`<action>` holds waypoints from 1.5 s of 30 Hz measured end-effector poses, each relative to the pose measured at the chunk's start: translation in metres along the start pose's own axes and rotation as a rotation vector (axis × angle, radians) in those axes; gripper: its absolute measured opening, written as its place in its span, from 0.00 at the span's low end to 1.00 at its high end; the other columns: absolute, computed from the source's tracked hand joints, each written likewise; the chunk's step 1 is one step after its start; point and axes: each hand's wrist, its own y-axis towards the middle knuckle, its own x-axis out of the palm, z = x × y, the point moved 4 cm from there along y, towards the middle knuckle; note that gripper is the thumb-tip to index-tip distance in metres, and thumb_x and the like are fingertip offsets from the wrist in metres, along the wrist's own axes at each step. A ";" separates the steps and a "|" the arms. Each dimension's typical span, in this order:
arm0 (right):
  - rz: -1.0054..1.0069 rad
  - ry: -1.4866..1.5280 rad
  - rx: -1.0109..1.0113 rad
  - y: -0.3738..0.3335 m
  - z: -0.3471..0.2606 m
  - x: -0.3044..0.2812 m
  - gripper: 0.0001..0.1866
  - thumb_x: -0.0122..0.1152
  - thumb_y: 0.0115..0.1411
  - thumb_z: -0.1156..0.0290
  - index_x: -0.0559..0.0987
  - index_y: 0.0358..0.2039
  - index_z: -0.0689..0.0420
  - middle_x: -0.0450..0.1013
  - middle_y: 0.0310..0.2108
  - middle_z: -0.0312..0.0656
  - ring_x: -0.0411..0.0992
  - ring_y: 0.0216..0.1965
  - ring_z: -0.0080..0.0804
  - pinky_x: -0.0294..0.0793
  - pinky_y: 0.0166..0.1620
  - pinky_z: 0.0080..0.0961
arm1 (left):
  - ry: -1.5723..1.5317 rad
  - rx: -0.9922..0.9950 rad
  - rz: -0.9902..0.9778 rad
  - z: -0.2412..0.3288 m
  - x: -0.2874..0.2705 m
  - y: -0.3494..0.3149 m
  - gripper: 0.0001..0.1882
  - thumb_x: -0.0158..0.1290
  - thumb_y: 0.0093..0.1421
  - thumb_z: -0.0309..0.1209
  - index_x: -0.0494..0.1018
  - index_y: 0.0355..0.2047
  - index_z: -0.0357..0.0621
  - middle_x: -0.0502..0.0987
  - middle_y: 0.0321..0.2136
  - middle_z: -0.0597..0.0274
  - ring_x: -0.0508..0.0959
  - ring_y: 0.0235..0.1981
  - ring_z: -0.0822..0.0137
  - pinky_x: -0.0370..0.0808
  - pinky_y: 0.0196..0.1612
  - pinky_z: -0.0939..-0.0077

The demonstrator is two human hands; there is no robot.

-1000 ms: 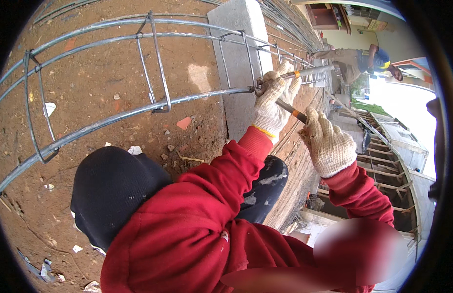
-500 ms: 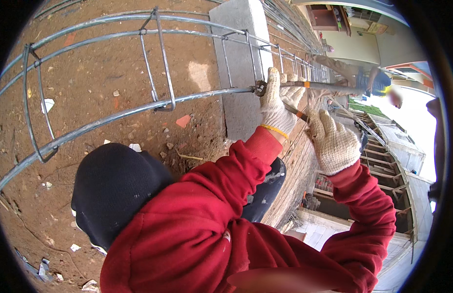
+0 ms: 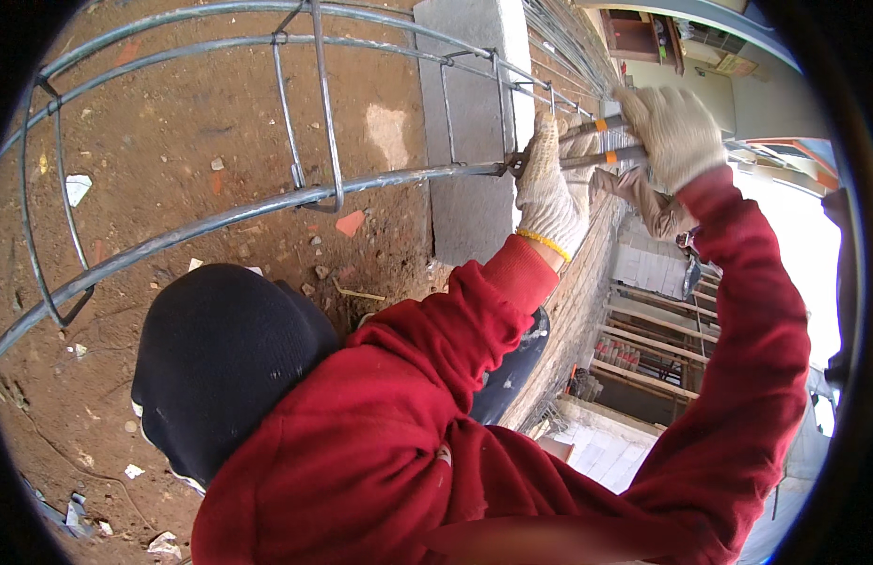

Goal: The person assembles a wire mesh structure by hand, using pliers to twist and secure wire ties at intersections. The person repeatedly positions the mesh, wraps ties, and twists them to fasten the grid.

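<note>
Red shard (image 3: 350,223), white scrap (image 3: 78,188) and twig (image 3: 359,294) are being borne by brown soil (image 3: 220,122). Timber slats (image 3: 643,378) are being seen at right, grey block (image 3: 469,221) at upper centre.

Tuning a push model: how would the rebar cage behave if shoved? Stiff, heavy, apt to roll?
The rebar cage is probably fairly stiff: crosswise hoops brace its long metal bars. Likely heavy, since several such bars run through it. Rolling seems unlikely; the hoops look angular, not round.
</note>
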 end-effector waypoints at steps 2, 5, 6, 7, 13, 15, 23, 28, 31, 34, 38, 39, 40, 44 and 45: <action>-0.040 0.019 -0.107 0.021 0.013 0.017 0.22 0.57 0.56 0.69 0.72 0.53 0.52 0.73 0.40 0.42 0.73 0.44 0.40 0.73 0.46 0.37 | 0.016 0.028 -0.023 -0.001 -0.001 0.005 0.15 0.58 0.62 0.39 0.72 0.43 0.44 0.77 0.41 0.59 0.78 0.43 0.64 0.75 0.53 0.64; -0.080 0.079 -0.163 0.032 0.023 0.039 0.21 0.58 0.56 0.71 0.73 0.52 0.51 0.74 0.40 0.43 0.75 0.44 0.42 0.75 0.44 0.38 | 0.176 0.166 -0.055 0.002 0.001 0.006 0.13 0.58 0.63 0.37 0.73 0.44 0.44 0.77 0.41 0.61 0.78 0.44 0.66 0.75 0.53 0.68; -0.058 0.118 -0.170 0.033 0.024 0.044 0.21 0.59 0.55 0.72 0.74 0.51 0.51 0.75 0.39 0.43 0.76 0.43 0.43 0.75 0.44 0.38 | 0.200 0.161 -0.026 0.001 0.002 0.007 0.13 0.57 0.63 0.37 0.73 0.44 0.44 0.77 0.41 0.61 0.77 0.43 0.67 0.75 0.52 0.69; -0.109 0.133 -0.166 0.033 0.025 0.050 0.21 0.60 0.54 0.72 0.75 0.50 0.51 0.75 0.37 0.43 0.76 0.42 0.43 0.75 0.43 0.38 | 0.079 0.094 -0.002 -0.002 0.002 0.007 0.13 0.57 0.63 0.36 0.72 0.44 0.44 0.77 0.42 0.61 0.77 0.43 0.68 0.76 0.52 0.70; -0.262 0.323 -0.127 0.025 0.019 0.045 0.15 0.67 0.47 0.68 0.81 0.39 0.52 0.78 0.28 0.43 0.77 0.34 0.43 0.76 0.39 0.38 | 0.260 0.063 0.176 -0.004 -0.001 0.006 0.14 0.57 0.63 0.40 0.74 0.41 0.42 0.76 0.39 0.62 0.76 0.42 0.71 0.74 0.48 0.75; -0.450 0.439 -0.091 0.019 0.019 0.034 0.12 0.67 0.47 0.66 0.83 0.34 0.53 0.78 0.24 0.42 0.78 0.29 0.40 0.76 0.35 0.37 | 0.361 0.106 0.141 -0.004 -0.004 0.002 0.15 0.57 0.63 0.41 0.74 0.42 0.42 0.76 0.40 0.62 0.76 0.43 0.71 0.73 0.48 0.75; -1.566 1.222 0.388 -0.004 0.013 -0.003 0.11 0.67 0.53 0.67 0.82 0.29 0.63 0.76 0.20 0.48 0.74 0.18 0.35 0.75 0.20 0.33 | -0.126 -0.053 -0.310 -0.014 0.009 -0.015 0.15 0.56 0.63 0.37 0.74 0.46 0.41 0.79 0.42 0.59 0.77 0.47 0.64 0.72 0.54 0.64; -1.212 1.274 0.375 -0.007 0.016 -0.009 0.12 0.67 0.56 0.64 0.83 0.35 0.59 0.79 0.23 0.44 0.76 0.21 0.33 0.76 0.23 0.28 | -0.153 -0.118 -0.207 -0.015 0.014 -0.008 0.21 0.58 0.61 0.37 0.71 0.52 0.46 0.76 0.49 0.55 0.76 0.51 0.56 0.71 0.57 0.57; -0.844 1.105 0.192 -0.011 0.011 -0.011 0.12 0.68 0.55 0.64 0.84 0.39 0.54 0.78 0.23 0.42 0.72 0.21 0.28 0.73 0.29 0.27 | -0.177 -0.126 -0.299 -0.013 0.010 -0.009 0.24 0.56 0.62 0.39 0.69 0.57 0.49 0.72 0.55 0.52 0.72 0.56 0.53 0.66 0.62 0.49; -0.653 1.044 0.106 -0.016 0.008 -0.014 0.13 0.69 0.54 0.65 0.83 0.39 0.53 0.76 0.23 0.45 0.70 0.22 0.28 0.72 0.31 0.29 | -0.227 -0.130 -0.430 -0.011 0.006 -0.010 0.29 0.55 0.62 0.45 0.66 0.61 0.50 0.69 0.59 0.51 0.67 0.61 0.51 0.60 0.65 0.47; -0.697 0.862 0.048 -0.015 0.010 -0.015 0.16 0.70 0.51 0.64 0.82 0.40 0.55 0.77 0.26 0.50 0.76 0.26 0.42 0.73 0.32 0.32 | -0.232 -0.179 -0.502 -0.006 0.003 -0.011 0.33 0.56 0.61 0.42 0.60 0.65 0.54 0.69 0.59 0.51 0.66 0.62 0.50 0.60 0.65 0.50; -0.698 0.847 0.034 -0.012 0.010 -0.016 0.17 0.70 0.51 0.63 0.82 0.40 0.56 0.77 0.26 0.51 0.76 0.27 0.44 0.74 0.32 0.33 | -0.211 -0.169 -0.536 -0.005 0.006 -0.012 0.32 0.56 0.61 0.44 0.61 0.64 0.53 0.68 0.60 0.51 0.64 0.63 0.49 0.57 0.66 0.47; -0.698 0.831 0.023 -0.010 0.009 -0.017 0.18 0.70 0.50 0.62 0.82 0.39 0.57 0.77 0.26 0.51 0.77 0.28 0.45 0.74 0.32 0.34 | -0.192 -0.162 -0.571 -0.003 0.009 -0.014 0.32 0.55 0.61 0.47 0.63 0.64 0.52 0.67 0.61 0.51 0.63 0.64 0.47 0.54 0.68 0.45; -0.349 0.842 -0.028 0.000 0.002 -0.043 0.17 0.69 0.50 0.62 0.82 0.36 0.60 0.76 0.25 0.52 0.76 0.27 0.47 0.75 0.32 0.36 | -0.274 -0.150 -0.248 0.000 0.011 -0.012 0.15 0.55 0.62 0.34 0.74 0.48 0.48 0.79 0.43 0.57 0.77 0.49 0.54 0.70 0.59 0.48; -0.274 0.735 -0.121 0.000 0.001 -0.056 0.19 0.69 0.50 0.65 0.81 0.41 0.60 0.77 0.27 0.50 0.77 0.28 0.45 0.76 0.33 0.34 | -0.329 -0.126 -0.207 -0.002 0.014 -0.014 0.03 0.56 0.61 0.32 0.74 0.34 0.49 0.79 0.30 0.64 0.81 0.35 0.60 0.78 0.49 0.52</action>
